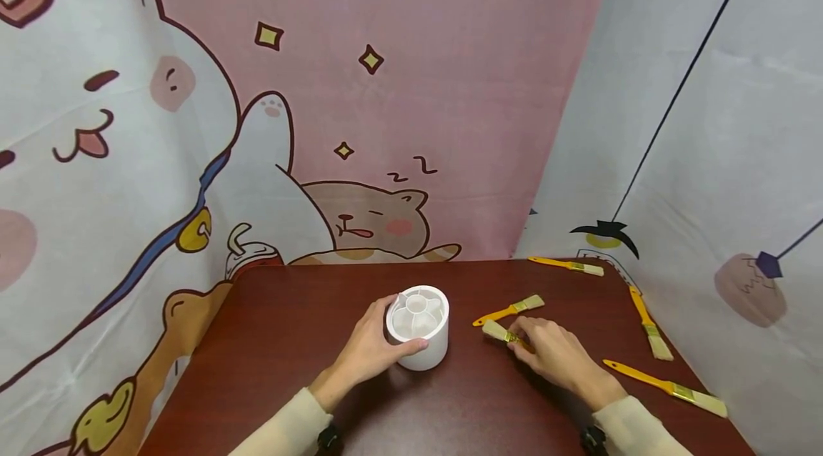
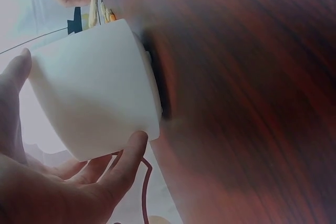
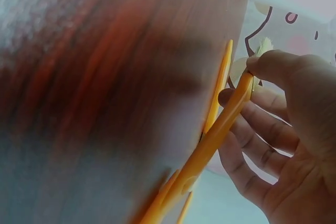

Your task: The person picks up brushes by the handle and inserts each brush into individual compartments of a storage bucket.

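Observation:
My left hand point(image 1: 366, 345) grips a white round organizer point(image 1: 432, 354) around its side, thumb at the front near the rim. Divided compartments around a small central ring show inside its open top. In the left wrist view the organizer's smooth wall point(image 2: 94, 87) lies between thumb and fingers, tilted over the table. My right hand point(image 1: 556, 352) pinches a paintbrush point(image 1: 496, 331) between thumb and forefinger, its pale bristles pointing left towards the organizer. Its yellow handle point(image 3: 215, 135) runs out below the fingers in the right wrist view. Just behind that hand lies another paintbrush point(image 1: 514, 309).
Three more yellow-handled paintbrushes lie on the right: one by the back edge point(image 1: 569, 265), one along the right side point(image 1: 648, 324), one nearer the front point(image 1: 669, 386). Cartoon-printed cloth point(image 1: 450, 120) borders the dark red-brown table point(image 1: 302, 313) behind and at both sides.

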`<state>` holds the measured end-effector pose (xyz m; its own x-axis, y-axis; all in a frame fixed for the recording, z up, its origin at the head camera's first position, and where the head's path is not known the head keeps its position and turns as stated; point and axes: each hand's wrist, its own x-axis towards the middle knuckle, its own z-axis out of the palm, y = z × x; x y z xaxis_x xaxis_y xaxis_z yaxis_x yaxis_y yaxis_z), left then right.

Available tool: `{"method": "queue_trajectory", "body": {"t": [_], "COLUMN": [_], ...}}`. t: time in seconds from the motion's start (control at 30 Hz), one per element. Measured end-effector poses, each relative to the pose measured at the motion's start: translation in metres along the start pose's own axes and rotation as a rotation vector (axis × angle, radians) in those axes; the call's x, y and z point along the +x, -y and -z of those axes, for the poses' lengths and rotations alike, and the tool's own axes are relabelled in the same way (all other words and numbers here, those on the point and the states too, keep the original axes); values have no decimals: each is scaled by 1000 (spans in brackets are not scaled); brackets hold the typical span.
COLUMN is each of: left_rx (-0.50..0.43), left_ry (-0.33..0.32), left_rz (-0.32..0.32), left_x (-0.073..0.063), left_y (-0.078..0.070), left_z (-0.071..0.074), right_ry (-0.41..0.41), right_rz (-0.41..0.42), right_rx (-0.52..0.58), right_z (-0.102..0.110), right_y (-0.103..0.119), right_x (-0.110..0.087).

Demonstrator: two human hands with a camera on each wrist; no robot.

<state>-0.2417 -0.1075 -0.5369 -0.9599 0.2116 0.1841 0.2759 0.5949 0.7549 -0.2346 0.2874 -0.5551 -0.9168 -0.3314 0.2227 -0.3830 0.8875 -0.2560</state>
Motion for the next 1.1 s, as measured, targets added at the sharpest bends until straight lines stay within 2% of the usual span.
{"method": "queue_trajectory", "body": {"t": [0.4, 0.67, 0.93, 1.1], "left_rx": [-3, -9, -10, 5], "left_ry": [-5, -5, -4, -2], "left_rz": [-7, -10, -1, -11], "left_x": [0, -2, -2, -2], "left_y": [1, 0, 0, -1], "left_z": [-2, -3, -1, 1], "right_ry": [-121, -82, -139, -165], "right_rz": [72, 63, 104, 78], "right_rx": [12, 99, 132, 135], "right_z": [5, 11, 13, 16], "right_y": [4, 8, 9, 13], "right_x": [0, 0, -1, -2]}}
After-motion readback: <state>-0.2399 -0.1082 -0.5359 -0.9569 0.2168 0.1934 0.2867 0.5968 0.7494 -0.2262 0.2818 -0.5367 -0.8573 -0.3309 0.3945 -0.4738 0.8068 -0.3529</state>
